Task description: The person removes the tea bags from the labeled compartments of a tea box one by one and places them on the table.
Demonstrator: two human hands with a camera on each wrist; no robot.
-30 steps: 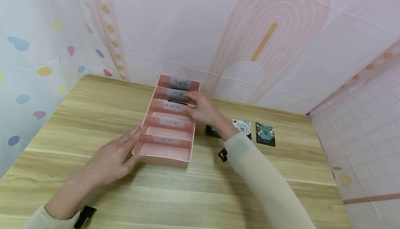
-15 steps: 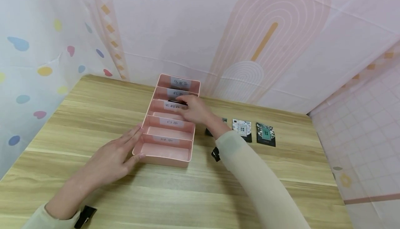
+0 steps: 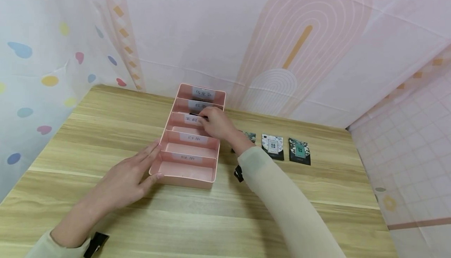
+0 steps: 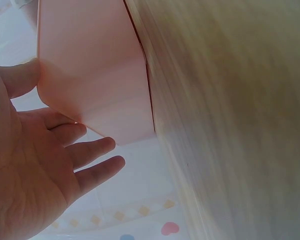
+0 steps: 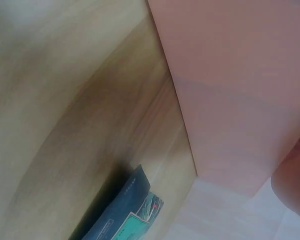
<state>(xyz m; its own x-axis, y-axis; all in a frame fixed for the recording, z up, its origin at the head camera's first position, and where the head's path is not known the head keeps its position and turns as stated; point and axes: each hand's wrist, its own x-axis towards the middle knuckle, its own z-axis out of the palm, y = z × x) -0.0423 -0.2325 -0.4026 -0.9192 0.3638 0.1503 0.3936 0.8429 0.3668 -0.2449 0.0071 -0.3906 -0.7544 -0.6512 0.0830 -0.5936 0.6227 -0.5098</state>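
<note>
A long pink divided box [image 3: 183,179] with labelled compartments stands on the table. My left hand [image 3: 128,175] rests against its near left corner, thumb at the front, fingers along the side. In the left wrist view those fingers [image 4: 92,152] are fairly straight, touching the pink wall. My right hand [image 3: 218,124] reaches over the box's right side, its fingertips pinching the top edge of a dark tea packet [image 3: 193,114] in the second compartment from the back. Most of that packet is hidden. In the right wrist view only part of the hand shows at the right edge.
Right of the box lie a white patterned tea packet [image 3: 273,147], a dark green one [image 3: 300,151] and another packet [image 3: 251,136] partly behind my right wrist. Black straps hang at both wrists. A patterned cloth [image 3: 197,27] backs the wooden table [image 3: 197,219].
My right hand has moved left along the compartment, its spread fingers drawing together at the dark packet's edge. The left hand and the box have stayed put.
</note>
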